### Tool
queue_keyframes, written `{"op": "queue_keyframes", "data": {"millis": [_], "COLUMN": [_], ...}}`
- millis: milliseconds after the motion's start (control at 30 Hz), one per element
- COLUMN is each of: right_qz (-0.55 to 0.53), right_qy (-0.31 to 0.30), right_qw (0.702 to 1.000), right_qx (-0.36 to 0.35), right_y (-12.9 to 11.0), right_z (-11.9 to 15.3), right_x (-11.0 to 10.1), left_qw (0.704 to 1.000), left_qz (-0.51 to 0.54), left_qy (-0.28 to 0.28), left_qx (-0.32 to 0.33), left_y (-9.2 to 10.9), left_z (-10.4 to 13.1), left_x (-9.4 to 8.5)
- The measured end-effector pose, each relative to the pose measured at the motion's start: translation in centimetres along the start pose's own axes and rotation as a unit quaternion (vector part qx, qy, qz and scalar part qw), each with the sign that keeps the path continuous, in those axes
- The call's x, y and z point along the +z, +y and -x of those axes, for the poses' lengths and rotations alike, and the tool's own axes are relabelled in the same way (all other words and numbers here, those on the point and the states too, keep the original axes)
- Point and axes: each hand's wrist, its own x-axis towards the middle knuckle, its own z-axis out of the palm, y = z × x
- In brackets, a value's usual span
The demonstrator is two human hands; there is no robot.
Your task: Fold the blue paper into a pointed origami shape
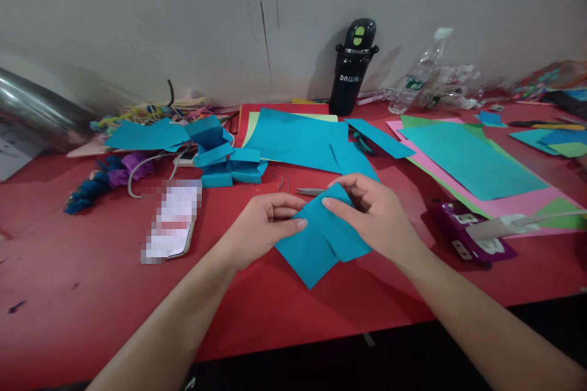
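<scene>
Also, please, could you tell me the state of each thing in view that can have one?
Left hand: pinching blue paper
Right hand: pinching the same paper
Blue paper: held in both hands
Smartphone: face up, screen lit
Black thermos: upright, lid closed
Plastic bottle: capped
Purple power strip: white plug inserted

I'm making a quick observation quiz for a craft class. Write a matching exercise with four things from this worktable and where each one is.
Things:
1. Phone
2. Black bottle
3. Purple power strip
4. Frontmost blue paper

Places:
A. Standing against or near the wall
B. Between the fingers of the left hand and right hand
C. Right of both hands
D. Left of both hands

Pairs: 1-D, 2-A, 3-C, 4-B
</scene>
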Motion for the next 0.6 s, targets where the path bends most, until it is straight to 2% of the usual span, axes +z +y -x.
{"op": "queue_keyframes", "data": {"millis": [167, 367, 600], "right_qz": [0.017, 0.023, 0.010], "right_qy": [-0.008, -0.013, -0.029], "right_qw": [1.000, 1.000, 0.999], "right_qx": [-0.005, -0.018, -0.016], "right_y": [-0.13, -0.27, -0.11], "right_z": [-0.06, 0.09, 0.05], "right_x": [-0.07, -0.12, -0.16], "left_qw": [0.999, 1.000, 0.999], "left_qz": [-0.037, -0.002, -0.006], "left_qy": [0.016, -0.008, 0.016], "left_qx": [0.016, 0.022, 0.044], "left_y": [-0.04, 0.01, -0.31], "left_z": [0.08, 0.04, 0.03], "left_x": [0.10, 0.08, -0.11]}}
